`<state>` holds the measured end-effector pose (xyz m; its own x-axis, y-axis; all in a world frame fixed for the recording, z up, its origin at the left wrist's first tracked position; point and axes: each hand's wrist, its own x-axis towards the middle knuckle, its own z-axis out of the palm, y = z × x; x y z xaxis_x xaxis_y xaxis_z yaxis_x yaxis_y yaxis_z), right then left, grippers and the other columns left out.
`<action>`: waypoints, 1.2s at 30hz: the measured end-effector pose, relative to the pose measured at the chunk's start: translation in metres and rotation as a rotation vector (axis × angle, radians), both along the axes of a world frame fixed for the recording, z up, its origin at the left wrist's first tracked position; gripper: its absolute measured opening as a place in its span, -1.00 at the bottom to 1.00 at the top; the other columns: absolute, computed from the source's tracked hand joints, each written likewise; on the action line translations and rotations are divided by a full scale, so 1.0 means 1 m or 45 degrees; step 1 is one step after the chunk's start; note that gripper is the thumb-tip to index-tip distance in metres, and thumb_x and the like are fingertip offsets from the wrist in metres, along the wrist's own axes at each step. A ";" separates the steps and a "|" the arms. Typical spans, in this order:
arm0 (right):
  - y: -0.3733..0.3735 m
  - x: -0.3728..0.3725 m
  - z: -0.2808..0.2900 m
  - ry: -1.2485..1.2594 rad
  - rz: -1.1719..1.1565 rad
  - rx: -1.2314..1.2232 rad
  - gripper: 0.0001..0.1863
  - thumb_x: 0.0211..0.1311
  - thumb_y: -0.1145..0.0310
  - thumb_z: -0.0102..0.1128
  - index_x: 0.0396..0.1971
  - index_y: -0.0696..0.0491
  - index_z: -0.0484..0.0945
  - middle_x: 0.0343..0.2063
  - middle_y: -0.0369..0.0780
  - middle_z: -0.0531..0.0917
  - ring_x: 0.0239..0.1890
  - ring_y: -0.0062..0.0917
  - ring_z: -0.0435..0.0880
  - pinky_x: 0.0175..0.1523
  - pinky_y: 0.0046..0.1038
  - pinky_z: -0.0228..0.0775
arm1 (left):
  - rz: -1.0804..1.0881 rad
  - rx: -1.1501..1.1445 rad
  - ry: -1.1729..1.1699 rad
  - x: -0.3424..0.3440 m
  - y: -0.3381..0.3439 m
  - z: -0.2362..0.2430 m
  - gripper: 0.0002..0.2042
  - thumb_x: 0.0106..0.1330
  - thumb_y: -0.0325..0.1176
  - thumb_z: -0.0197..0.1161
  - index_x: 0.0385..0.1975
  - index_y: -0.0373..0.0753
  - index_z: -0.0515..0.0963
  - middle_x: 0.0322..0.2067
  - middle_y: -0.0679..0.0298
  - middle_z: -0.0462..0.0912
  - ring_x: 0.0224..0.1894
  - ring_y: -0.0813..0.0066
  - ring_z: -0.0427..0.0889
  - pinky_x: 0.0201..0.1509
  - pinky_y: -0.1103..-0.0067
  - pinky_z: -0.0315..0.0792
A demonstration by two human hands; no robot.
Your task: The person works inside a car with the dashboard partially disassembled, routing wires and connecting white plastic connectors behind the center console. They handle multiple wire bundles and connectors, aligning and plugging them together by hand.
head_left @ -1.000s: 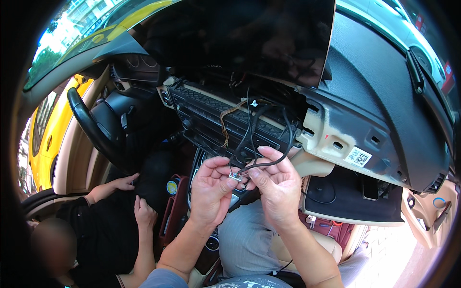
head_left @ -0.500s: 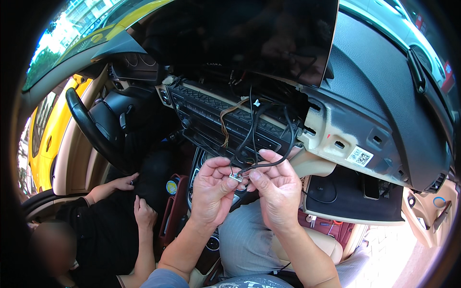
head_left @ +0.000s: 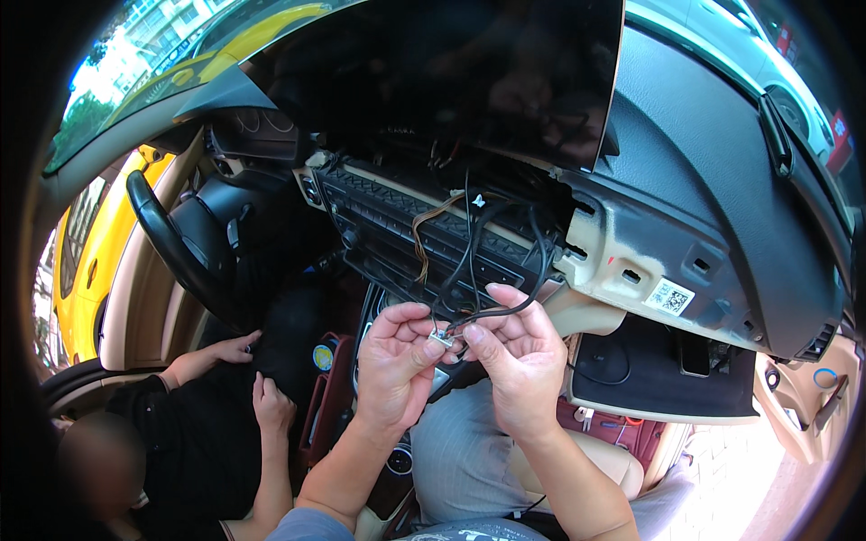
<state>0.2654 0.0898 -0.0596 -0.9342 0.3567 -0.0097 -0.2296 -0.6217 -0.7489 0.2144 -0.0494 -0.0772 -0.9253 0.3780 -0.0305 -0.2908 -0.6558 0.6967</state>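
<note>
My left hand [head_left: 397,365] is closed, pinching a small white wire connector [head_left: 442,337] between thumb and fingers. Close beside it, my right hand [head_left: 519,361] pinches thin wires that run to the connector, at the end of a black cable [head_left: 505,311]. That cable loops up from my hands into the open dashboard. Above my hands, more black wires and a brown wire bundle [head_left: 418,236] hang over the console panel [head_left: 397,221]. The fingertips partly hide the connector and the wire ends.
A large black screen [head_left: 433,81] leans over the opened dashboard [head_left: 695,207]. The glovebox lid [head_left: 663,379] hangs down at right, bearing a phone [head_left: 694,355]. A steering wheel [head_left: 171,252] is at left. Another person [head_left: 198,433] sits there, hands [head_left: 271,401] resting near the lap.
The view has shifted slightly, moving the dashboard and screen a little left and down. Both hands stay together at the connector and wires, with only slight finger movement.
</note>
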 end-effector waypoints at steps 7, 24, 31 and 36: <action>-0.002 0.002 0.002 0.061 0.005 0.057 -0.46 0.33 0.63 0.27 0.28 0.24 0.32 -0.20 -0.14 0.66 -0.17 -0.54 0.69 0.00 -0.51 0.58 | 0.114 -0.172 0.097 0.004 0.005 0.008 -0.63 0.27 -0.73 0.30 0.06 -0.41 0.45 -0.11 0.02 0.68 -0.09 0.31 0.74 -0.02 0.47 0.70; -0.006 -0.004 0.004 0.063 0.040 -0.054 -0.44 0.31 0.60 0.31 0.29 0.20 0.38 -0.19 -0.16 0.69 -0.18 -0.58 0.68 -0.06 -0.54 0.55 | 0.027 -0.205 0.102 0.000 0.007 0.031 -0.75 0.33 -0.64 0.28 -0.02 -0.37 0.52 -0.20 0.17 0.65 -0.21 0.47 0.68 -0.15 0.55 0.62; -0.007 -0.008 0.006 -0.032 0.082 -0.102 -0.46 0.33 0.57 0.26 0.30 0.17 0.38 -0.27 -0.17 0.72 -0.25 -0.59 0.68 -0.20 -0.61 0.44 | -0.001 0.017 0.053 -0.008 0.006 0.033 -0.77 0.35 -0.63 0.26 -0.04 -0.33 0.51 -0.20 0.16 0.63 -0.22 0.41 0.64 -0.12 0.50 0.59; -0.006 -0.010 0.010 -0.036 0.051 -0.112 -0.50 0.34 0.59 0.24 0.27 0.16 0.45 -0.29 -0.26 0.72 -0.28 -0.71 0.63 -0.26 -0.69 0.34 | -0.019 0.062 0.048 -0.010 0.006 0.033 -0.76 0.35 -0.60 0.27 -0.01 -0.31 0.53 -0.21 0.19 0.61 -0.19 0.41 0.61 -0.10 0.49 0.56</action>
